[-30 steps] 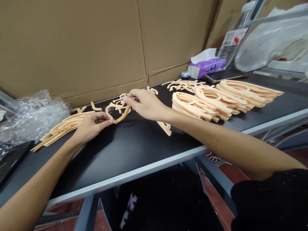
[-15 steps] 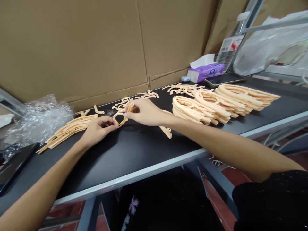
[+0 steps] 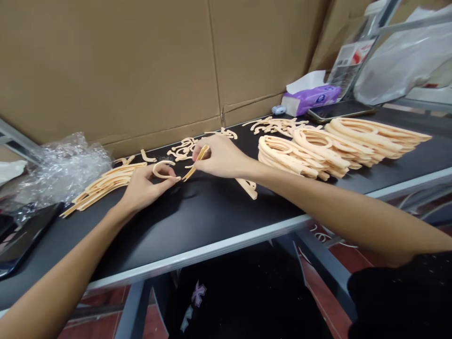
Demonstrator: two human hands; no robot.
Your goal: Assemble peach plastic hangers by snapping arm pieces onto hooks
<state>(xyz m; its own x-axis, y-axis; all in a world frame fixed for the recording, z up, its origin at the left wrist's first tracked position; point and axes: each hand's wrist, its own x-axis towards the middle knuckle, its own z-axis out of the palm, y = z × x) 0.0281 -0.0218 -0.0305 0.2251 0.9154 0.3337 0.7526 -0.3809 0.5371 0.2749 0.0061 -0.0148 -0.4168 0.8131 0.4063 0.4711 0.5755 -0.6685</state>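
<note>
My left hand (image 3: 146, 186) pinches a curved, cream-coloured hook-like piece (image 3: 158, 170) whose open ring stands above the fingers. In my right hand (image 3: 219, 155) is a short, straight cream piece (image 3: 193, 168) with a darker groove, tilted with its lower end close to the hook piece's tip. The two pieces look slightly apart. Left of my left hand lies a pile of long slim cream strips (image 3: 106, 183). Beyond my hands are small curled cream pieces (image 3: 181, 149). Below my right wrist a cream piece (image 3: 247, 188) lies partly hidden.
Stacked looped cream pieces (image 3: 303, 150) fill the right of the black table (image 3: 212, 212), with small curved bits (image 3: 273, 125) behind. A purple tissue pack (image 3: 312, 100), a phone (image 3: 341, 110) and a bottle (image 3: 353, 52) stand near cardboard (image 3: 141, 70). Clear plastic wrap (image 3: 74, 165) lies left.
The hook piece and the straight piece, close together before, have come apart. My right hand has moved slightly right and up with its piece. The view has shifted a little.
</note>
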